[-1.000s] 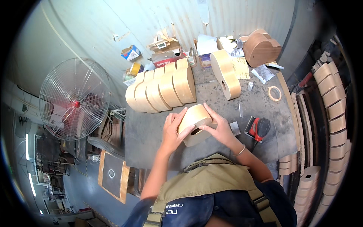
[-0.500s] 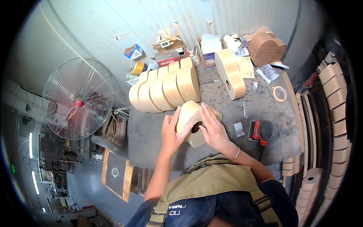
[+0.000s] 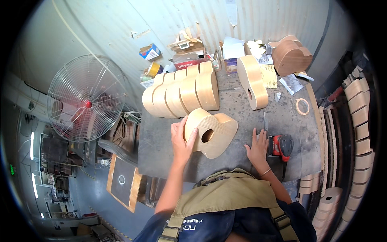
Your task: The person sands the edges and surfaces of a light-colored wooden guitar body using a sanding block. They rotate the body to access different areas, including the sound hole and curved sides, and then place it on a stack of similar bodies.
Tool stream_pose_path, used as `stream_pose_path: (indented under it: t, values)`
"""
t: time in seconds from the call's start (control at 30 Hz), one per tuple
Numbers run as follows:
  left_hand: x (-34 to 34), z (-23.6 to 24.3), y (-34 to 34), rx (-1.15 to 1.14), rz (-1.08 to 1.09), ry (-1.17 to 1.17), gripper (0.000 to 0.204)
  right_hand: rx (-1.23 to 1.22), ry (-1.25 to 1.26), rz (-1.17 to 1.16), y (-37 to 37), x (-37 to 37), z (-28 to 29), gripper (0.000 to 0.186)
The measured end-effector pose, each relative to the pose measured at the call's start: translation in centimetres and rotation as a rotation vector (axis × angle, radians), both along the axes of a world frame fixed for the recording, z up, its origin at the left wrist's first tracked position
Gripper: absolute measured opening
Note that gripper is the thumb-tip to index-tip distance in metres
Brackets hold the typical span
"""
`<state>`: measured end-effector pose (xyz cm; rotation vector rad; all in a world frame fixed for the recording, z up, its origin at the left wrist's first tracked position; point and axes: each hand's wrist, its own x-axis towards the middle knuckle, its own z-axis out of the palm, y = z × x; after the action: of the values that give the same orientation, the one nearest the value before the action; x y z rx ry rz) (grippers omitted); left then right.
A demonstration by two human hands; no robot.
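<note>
The left hand (image 3: 181, 139) gripped the pale guitar body (image 3: 211, 131), steadying it; the right hand (image 3: 257, 149) lay open (apparently flat) beside the red sander (image 3: 281, 146).

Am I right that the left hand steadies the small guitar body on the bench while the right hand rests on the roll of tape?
Not quite. The left hand does steady the small guitar body on the bench, but the right hand rests beside the red sander; the roll of tape lies apart, untouched. The head view shows this.

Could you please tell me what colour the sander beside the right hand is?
The sander is red and black, seen in the head view.
</note>
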<state>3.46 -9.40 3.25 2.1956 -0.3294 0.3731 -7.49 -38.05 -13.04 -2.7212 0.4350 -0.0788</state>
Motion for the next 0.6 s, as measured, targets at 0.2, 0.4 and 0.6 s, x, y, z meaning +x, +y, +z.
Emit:
stream_pose_path:
  t: [0.2,0.4,0.6]
  values:
    - [0.5,0.1,1.4,-0.050,0.003,0.046,0.043,-0.113,-0.057,0.026,-0.7,-1.4,-2.4,0.077]
    - [0.5,0.2,1.6,0.048,-0.010,0.043,0.059,0.055,-0.043,0.016,-1.7,-0.5,-2.2,0.061]
    - [-1.2,3.7,-0.4,0.194,-0.059,0.128,0.075,1.712,-0.105,-0.171,-1.6,1.5,3.6,0.041]
